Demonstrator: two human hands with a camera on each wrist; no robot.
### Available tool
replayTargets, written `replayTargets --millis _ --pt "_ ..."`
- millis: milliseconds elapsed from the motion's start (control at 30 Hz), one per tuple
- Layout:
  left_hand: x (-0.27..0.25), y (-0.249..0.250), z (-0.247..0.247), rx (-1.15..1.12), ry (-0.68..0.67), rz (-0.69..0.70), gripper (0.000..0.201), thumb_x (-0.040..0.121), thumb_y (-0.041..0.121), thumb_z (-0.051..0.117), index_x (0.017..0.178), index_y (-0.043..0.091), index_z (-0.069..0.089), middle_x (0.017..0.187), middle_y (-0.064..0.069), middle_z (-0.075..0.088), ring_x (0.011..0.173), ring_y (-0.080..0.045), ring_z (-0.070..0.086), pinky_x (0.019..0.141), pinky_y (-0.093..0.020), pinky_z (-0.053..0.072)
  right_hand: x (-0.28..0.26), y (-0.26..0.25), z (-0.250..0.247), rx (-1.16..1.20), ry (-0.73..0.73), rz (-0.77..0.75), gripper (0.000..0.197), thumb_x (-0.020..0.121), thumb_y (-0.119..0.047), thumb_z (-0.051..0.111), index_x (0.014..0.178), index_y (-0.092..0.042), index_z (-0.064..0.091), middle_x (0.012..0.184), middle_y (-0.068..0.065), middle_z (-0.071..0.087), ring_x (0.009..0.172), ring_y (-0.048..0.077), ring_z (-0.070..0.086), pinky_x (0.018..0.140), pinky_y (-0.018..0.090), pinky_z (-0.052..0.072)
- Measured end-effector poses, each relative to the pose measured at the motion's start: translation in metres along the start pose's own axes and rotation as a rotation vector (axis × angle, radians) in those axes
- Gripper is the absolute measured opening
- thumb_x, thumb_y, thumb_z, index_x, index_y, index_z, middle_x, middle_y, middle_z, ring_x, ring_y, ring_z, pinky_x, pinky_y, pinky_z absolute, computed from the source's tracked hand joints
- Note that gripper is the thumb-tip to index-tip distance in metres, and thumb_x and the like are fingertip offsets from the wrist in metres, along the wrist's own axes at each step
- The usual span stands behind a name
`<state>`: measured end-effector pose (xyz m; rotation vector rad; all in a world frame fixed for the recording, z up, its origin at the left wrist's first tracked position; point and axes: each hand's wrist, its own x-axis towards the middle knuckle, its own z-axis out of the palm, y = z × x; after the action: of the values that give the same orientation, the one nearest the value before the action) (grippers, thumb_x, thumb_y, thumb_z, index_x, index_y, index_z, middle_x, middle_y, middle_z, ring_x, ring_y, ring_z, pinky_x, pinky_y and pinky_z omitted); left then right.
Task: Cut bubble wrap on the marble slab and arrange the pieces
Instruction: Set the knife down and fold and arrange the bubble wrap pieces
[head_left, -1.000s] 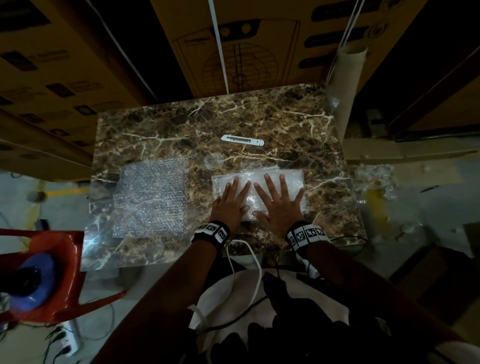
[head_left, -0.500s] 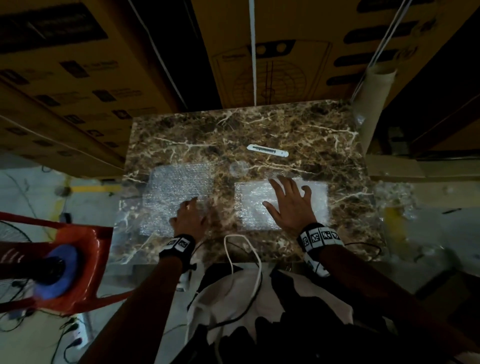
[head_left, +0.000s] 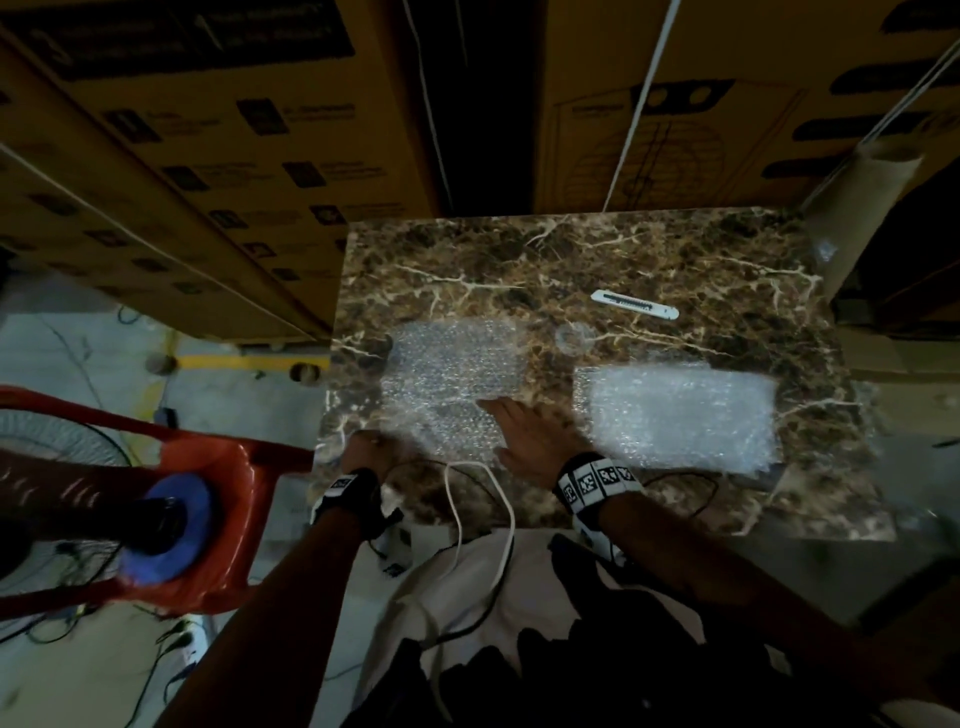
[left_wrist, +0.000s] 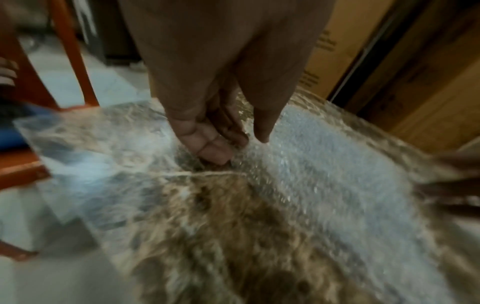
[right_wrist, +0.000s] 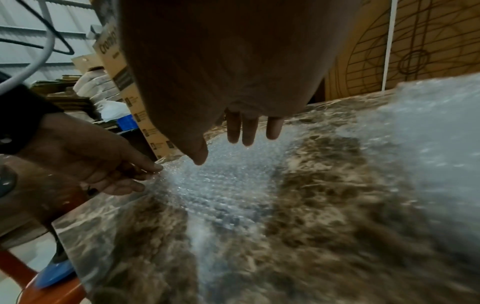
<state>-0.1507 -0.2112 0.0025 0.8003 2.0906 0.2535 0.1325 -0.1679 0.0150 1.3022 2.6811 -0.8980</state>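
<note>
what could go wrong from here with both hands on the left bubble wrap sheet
The left hand pinches the near-left corner of the left bubble wrap sheet close to the marble slab edge; a pull could drag it off the slab. The right hand lies open on the sheet, so it may crease or bunch. The white cutter lies loose behind; a sweeping sheet could knock it.

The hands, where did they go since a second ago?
Both hands left the right bubble wrap piece and moved over to the left piece. The left hand now pinches that piece's near left corner with its fingers. The right hand lies flat on its near right part. The right piece, the knife and the slab stayed put.
</note>
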Motion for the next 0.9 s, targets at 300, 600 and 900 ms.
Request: replayTargets --millis 300,600,900 --pt "0.015 0.013 -0.014 0.194 -0.04 0.192 0.038 0.089 0.042 0.068 0.087 0.005 0.073 0.093 -0.02 0.072 0.091 -0.035 0.068 0.077 -0.037 0.049 0.059 -0.062 0.044 0.049 -0.077 0.097 0.077 0.095 -0.031 0.065 0.159 -0.021 0.023 0.16 0.008 0.032 0.141 0.034 0.041 0.112 0.052 0.034" --pt "0.035 0.029 -0.029 -0.365 -0.36 0.173 0.031 0.095 0.025 0.067 0.098 -0.006 0.069 0.092 -0.021 0.073 0.078 -0.023 0.075 0.07 -0.037 0.062 0.088 -0.075 0.052 -0.151 0.013 0.279 0.056 0.094 -0.047 0.059 0.143 -0.026 0.042 0.134 0.004 0.06 0.116 0.034 0.062 0.099 0.057 0.039" --pt "0.05 0.016 -0.061 -0.463 -0.269 0.296 0.02 0.102 0.003 0.057 0.12 0.007 0.05 0.103 -0.014 0.069 0.096 -0.037 0.071 0.064 -0.033 0.062 0.085 -0.06 0.028 -0.2 0.005 0.469 0.028 0.091 -0.019 0.054 0.117 -0.025 0.057 0.12 0.004 0.055 0.111 0.032 0.058 0.097 0.051 0.042"
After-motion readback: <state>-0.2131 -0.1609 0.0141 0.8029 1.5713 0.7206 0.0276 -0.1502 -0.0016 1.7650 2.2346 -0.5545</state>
